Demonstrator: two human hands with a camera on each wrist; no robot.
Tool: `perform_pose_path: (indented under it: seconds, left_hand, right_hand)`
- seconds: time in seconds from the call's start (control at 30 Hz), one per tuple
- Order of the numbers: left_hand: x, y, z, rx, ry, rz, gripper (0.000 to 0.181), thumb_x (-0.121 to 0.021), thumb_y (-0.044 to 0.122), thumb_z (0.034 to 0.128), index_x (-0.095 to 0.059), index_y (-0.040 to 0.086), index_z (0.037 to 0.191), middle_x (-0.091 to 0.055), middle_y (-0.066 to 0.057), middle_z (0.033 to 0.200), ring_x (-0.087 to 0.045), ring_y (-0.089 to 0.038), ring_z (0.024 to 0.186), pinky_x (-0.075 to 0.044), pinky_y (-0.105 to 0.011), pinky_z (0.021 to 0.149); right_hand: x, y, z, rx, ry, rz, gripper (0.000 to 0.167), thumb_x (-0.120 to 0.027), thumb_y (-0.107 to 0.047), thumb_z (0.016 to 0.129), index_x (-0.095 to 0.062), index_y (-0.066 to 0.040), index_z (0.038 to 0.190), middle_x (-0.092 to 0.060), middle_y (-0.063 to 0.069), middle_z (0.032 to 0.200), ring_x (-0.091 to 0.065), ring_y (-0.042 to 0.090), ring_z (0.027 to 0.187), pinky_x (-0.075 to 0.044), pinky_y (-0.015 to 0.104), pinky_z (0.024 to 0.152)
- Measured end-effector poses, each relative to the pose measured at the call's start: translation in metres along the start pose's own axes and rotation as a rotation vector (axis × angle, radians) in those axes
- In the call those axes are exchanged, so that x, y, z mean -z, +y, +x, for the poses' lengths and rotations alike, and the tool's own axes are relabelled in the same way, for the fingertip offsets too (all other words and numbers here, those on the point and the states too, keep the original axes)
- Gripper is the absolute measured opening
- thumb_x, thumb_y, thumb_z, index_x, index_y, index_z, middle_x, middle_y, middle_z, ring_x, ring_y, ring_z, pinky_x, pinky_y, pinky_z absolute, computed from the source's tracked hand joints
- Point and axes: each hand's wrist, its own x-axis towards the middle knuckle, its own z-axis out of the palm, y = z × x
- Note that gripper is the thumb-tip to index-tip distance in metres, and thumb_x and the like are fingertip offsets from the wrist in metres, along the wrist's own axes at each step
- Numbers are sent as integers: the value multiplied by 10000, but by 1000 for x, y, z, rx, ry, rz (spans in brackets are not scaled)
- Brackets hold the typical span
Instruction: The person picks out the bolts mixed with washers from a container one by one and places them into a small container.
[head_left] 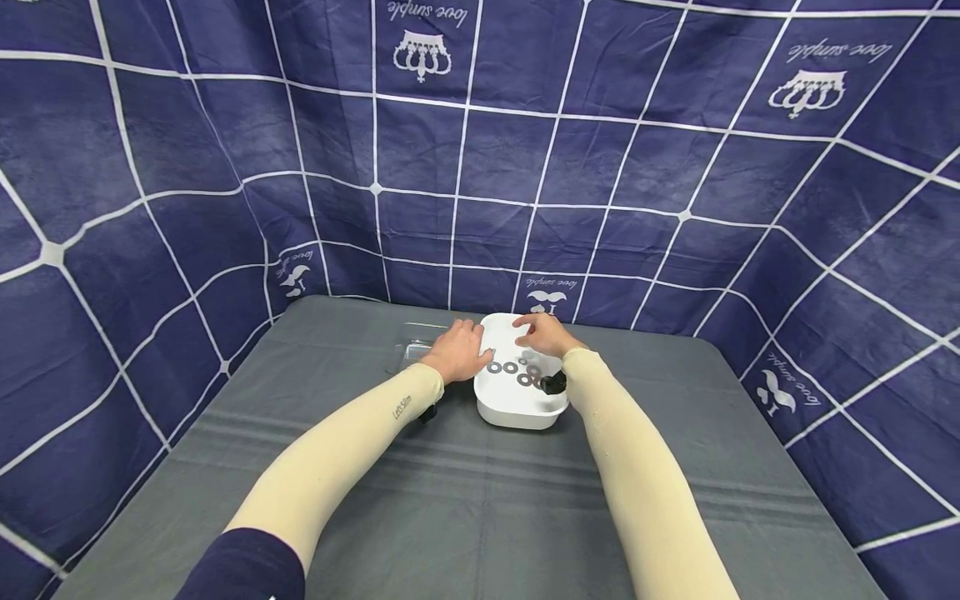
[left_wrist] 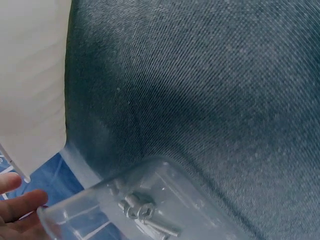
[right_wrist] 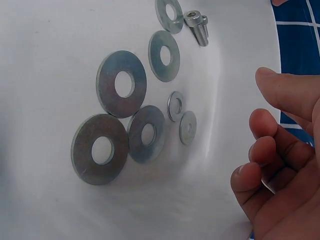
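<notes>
A white plastic tub (head_left: pixel 517 419) holds several flat metal washers (right_wrist: pixel 121 84) and small socket-head bolts (right_wrist: pixel 196 27). My right hand (head_left: pixel 549 335) hovers over the tub's far right part, fingers loosely bent and thumb apart, with nothing between them in the right wrist view. At the tub's left rim is my left hand (head_left: pixel 459 352), its thumb toward the tub. Only its fingertips (left_wrist: pixel 25 205) show in the left wrist view, near the rim of a clear plastic box (left_wrist: pixel 170 172). Inside that box lie several metal bolts (left_wrist: pixel 145 212). Whether the left fingers touch either rim is unclear.
Grey cloth (head_left: pixel 480 517) covers the table under both containers. Blue curtains with white grid lines (head_left: pixel 495 150) hang behind and on both sides. A black wrist camera (head_left: pixel 553 383) on the right arm covers part of the tub.
</notes>
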Motion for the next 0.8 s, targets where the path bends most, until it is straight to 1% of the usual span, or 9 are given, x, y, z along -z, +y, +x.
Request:
perform_pose_path:
  seconds: [0.17,0.33,0.57,0.67,0.8]
  left_hand:
    - [-5,0,-1,4,3,-13,568,-490,400,1011,-490,-33,1379,-564,-196,1287,-507,-322,1252,-492,-461,1030]
    - [-5,3,-2,2,8,-32,540,-477,384,1020,-492,-35,1361,-570,-198,1275,-513,-324,1240,-486,-456,1035]
    - [-7,3,-1,-2,24,-54,496,-500,354,1020,-502,-35,1329,-578,-198,1245,-522,-331,1221,-489,-460,1030]
    - [-8,3,-1,-1,35,-62,488,-513,344,1012,-510,-40,1313,-588,-200,1222,-534,-339,1203,-500,-467,1013]
    - [-9,5,-2,-2,34,-55,498,-511,335,1010,-499,-47,1329,-590,-204,1230,-537,-346,1202,-500,-465,1014]
  right_hand:
    - [-3,1,1,4,5,7,399,-717,-128,912,-664,-73,1303,-654,132,931,-578,199,781,-449,272,642]
    - [-8,3,4,10,15,-11,396,-725,-137,907,-671,-92,1297,-659,117,924,-577,193,793,-436,263,656]
    - [-13,1,7,13,8,-25,392,-735,-138,897,-680,-97,1283,-631,84,864,-530,155,722,-413,253,630]
    - [-17,3,11,27,9,-33,385,-745,-138,888,-690,-100,1267,-624,61,824,-527,141,698,-415,247,633]
    - [-21,3,13,57,-7,-18,380,-744,-113,880,-693,-68,1253,-636,67,788,-528,126,669,-424,236,628]
